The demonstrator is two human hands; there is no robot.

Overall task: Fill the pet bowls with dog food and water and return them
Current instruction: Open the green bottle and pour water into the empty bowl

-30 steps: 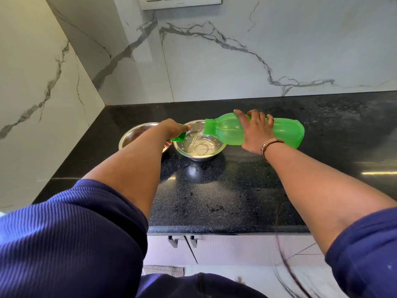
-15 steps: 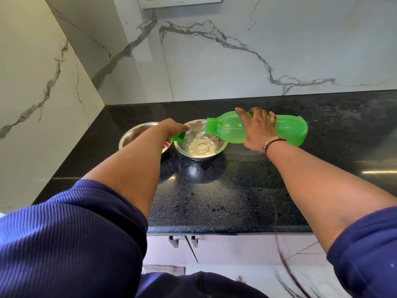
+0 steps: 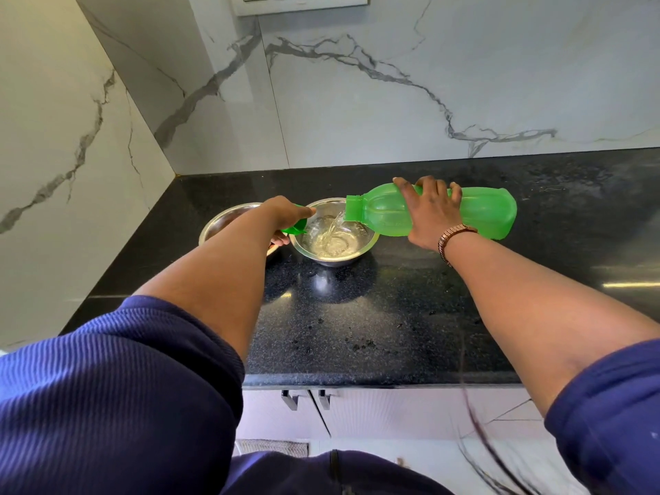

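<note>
Two steel pet bowls stand side by side on the black counter [image 3: 357, 316]. My right hand [image 3: 430, 212] grips a green plastic bottle [image 3: 478, 214], held almost level with its open mouth over the right bowl [image 3: 357, 253]. Water streams from the mouth into that bowl, which holds clear water. My left hand [image 3: 282, 216] holds the green bottle cap [image 3: 296, 228] at the right bowl's left rim. The left bowl [image 3: 221, 223] is mostly hidden behind my left forearm; its contents cannot be seen.
Marble walls close the counter at the back and on the left, forming a corner behind the bowls. A switch plate [image 3: 300, 3] sits high on the back wall. Cabinet door handles [image 3: 307, 400] show below the counter's front edge.
The bottle has tipped slightly further, its base rising. Water keeps flowing and the level in the right bowl has risen. My left hand stays in place.
</note>
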